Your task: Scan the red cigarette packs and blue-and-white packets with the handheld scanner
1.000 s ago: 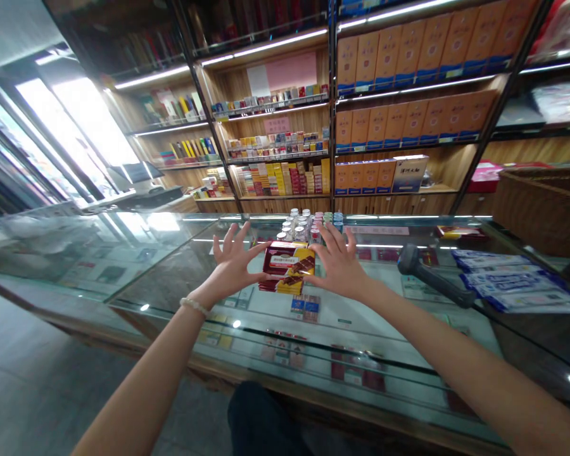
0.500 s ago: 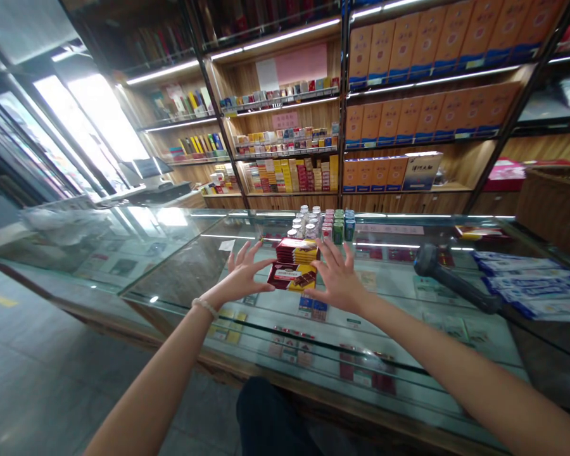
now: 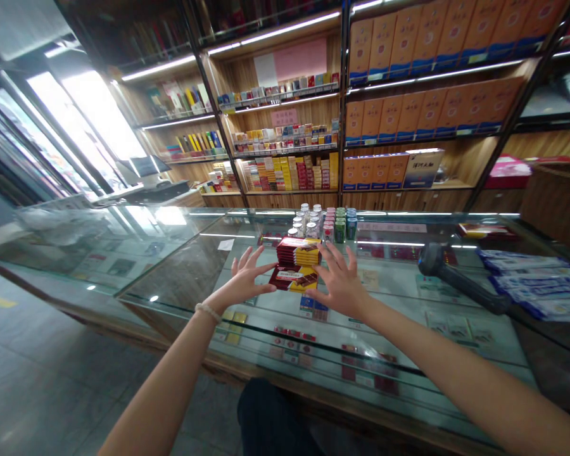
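A flat red and yellow chocolate box (image 3: 292, 278) lies on the glass counter (image 3: 180, 272). Right behind it stands a stack of similar boxes (image 3: 298, 251). My left hand (image 3: 247, 278) is at the flat box's left side, fingers spread, thumb and fingertips touching its edge. My right hand (image 3: 339, 282) mirrors it on the right side, fingers also stretched apart, thumb against the box. A bead bracelet sits on my left wrist.
Small white-capped bottles (image 3: 308, 221) and green cans (image 3: 344, 228) stand behind the stack. A dark barcode scanner (image 3: 456, 278) and blue packets (image 3: 527, 282) lie to the right. Shelves of cartons (image 3: 408, 120) fill the back wall. A wicker basket (image 3: 555, 202) sits far right.
One second ago both hands held the boxes between them as one pile. Now a stack stands further back and one box lies in front, with my hands beside it.
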The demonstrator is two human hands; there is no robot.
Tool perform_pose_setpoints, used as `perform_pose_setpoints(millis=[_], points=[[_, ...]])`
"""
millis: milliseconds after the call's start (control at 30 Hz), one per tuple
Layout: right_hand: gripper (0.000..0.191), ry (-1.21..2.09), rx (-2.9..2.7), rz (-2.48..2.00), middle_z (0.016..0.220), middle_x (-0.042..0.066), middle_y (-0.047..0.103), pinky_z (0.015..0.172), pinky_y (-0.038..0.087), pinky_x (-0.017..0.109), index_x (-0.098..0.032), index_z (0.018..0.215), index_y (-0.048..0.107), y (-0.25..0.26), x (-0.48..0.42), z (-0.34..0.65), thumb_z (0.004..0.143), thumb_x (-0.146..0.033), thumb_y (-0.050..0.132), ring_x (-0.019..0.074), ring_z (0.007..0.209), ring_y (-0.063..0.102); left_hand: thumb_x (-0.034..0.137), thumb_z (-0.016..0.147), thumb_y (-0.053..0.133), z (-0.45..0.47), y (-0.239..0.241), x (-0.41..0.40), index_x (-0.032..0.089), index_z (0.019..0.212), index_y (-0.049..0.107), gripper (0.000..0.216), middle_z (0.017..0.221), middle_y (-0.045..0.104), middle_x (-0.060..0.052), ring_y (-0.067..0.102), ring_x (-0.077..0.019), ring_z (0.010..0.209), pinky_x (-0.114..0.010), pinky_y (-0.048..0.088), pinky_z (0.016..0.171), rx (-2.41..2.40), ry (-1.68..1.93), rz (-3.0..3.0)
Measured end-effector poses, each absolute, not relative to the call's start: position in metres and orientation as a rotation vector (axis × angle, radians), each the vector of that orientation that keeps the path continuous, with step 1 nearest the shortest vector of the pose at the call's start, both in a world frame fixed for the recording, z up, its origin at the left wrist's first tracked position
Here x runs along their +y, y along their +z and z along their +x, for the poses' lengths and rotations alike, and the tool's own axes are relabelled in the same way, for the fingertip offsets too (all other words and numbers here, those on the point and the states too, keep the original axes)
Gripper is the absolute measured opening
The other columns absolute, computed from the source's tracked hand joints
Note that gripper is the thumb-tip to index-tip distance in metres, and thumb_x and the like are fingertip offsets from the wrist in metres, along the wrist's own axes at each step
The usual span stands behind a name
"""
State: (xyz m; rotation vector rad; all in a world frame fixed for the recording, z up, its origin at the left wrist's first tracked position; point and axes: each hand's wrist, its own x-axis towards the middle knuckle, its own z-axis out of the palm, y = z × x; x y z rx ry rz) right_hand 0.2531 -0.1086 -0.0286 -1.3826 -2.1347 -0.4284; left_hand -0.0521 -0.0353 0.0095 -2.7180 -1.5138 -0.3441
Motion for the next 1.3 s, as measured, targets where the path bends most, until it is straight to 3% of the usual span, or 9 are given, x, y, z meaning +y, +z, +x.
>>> perform_pose_setpoints(millis=[133, 433, 1033, 1167, 1300], points=[[0.054, -0.479, -2.091, -1.382, 0.167, 0.02, 0.04, 0.128, -0.006, 0.057, -0.018, 0.122, 0.075, -0.031, -0.11, 0.251, 0.099, -0.062, 0.053, 0.035, 0.157, 0.028, 0.06, 0.087, 0.075, -0.046, 0.005, -0.044, 0.038, 0.141, 0.068, 0.059, 0.176, 0.024, -0.009, 0.012, -0.0473, 0.162, -0.077, 0.009, 0.123, -1.593, -0.427, -2.644], [0.037, -0.611, -2.066, -1.24, 0.159, 0.016, 0.053, 0.126, 0.002, 0.056, -0.022, 0.106, 0.073, -0.035, -0.111, 0.247, 0.098, -0.056, 0.06, 0.0339, 0.15, 0.038, 0.054, 0.088, 0.076, -0.035, -0.014, -0.059, 0.036, 0.125, 0.078, 0.042, 0.172, 0.034, -0.009, 0.016, -0.0429, 0.162, -0.073, 0.002, 0.126, -1.482, -0.719, -2.397], [0.034, -0.594, -2.014, -1.267, 0.159, 0.018, 0.052, 0.124, 0.01, 0.055, -0.022, 0.108, 0.071, -0.038, -0.107, 0.242, 0.099, -0.053, 0.06, 0.0324, 0.15, 0.039, 0.057, 0.089, 0.074, -0.031, -0.015, -0.056, 0.035, 0.118, 0.08, 0.036, 0.168, 0.042, -0.009, 0.018, -0.0411, 0.162, -0.071, -0.004, 0.126, -1.507, -0.749, -2.338], [0.04, -0.539, -2.029, -1.295, 0.161, 0.017, 0.05, 0.125, 0.009, 0.056, -0.022, 0.116, 0.07, -0.037, -0.108, 0.243, 0.101, -0.055, 0.055, 0.0328, 0.152, 0.036, 0.059, 0.089, 0.072, -0.032, -0.016, -0.055, 0.035, 0.13, 0.074, 0.048, 0.17, 0.039, -0.01, 0.017, -0.0413, 0.162, -0.07, -0.003, 0.127, -1.529, -0.748, -2.331], [0.057, -0.481, -2.04, -1.348, 0.168, 0.017, 0.04, 0.126, 0.008, 0.06, -0.024, 0.141, 0.062, -0.034, -0.109, 0.247, 0.101, -0.063, 0.048, 0.0346, 0.158, 0.026, 0.061, 0.093, 0.066, -0.031, -0.012, -0.056, 0.029, 0.151, 0.058, 0.067, 0.174, 0.028, -0.015, 0.017, -0.0413, 0.162, -0.067, 0.005, 0.128, -1.555, -0.789, -2.259]])
